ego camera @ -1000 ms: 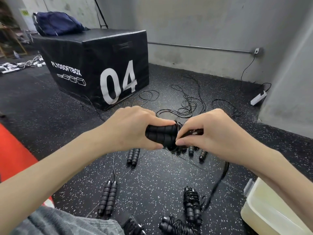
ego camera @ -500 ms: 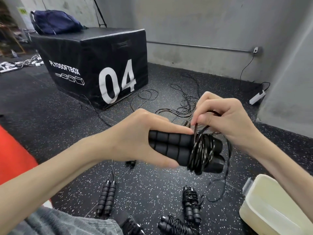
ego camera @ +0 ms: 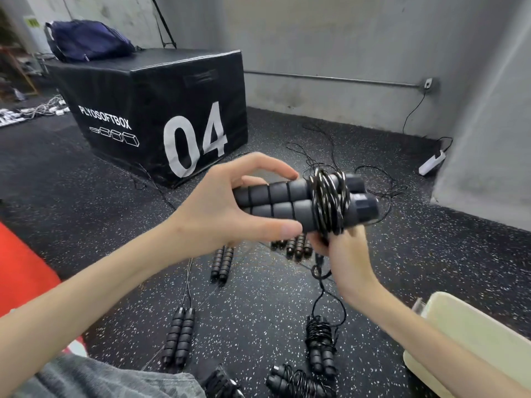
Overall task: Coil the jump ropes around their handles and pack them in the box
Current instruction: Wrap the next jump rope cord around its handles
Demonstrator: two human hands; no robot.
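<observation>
Left hand grips the butt ends of a pair of foam handles, thumb under, fingers over, held up in the air above the floor. Cord coil wraps the handles near their cap ends. Right hand is beneath the coil, fingers curled, pinching the slack cord that trails down from it. Risks, as I judge them: the turns sit close to the cap ends and look loose, so if tension drops they could slide off the end and spill. The trailing tail hangs near a finished bundle on the floor and might snag it. Uncoiled handle pairs lie close by with loose cords. The cream box sits at lower right, just beside the right forearm; contents not visible.
</observation>
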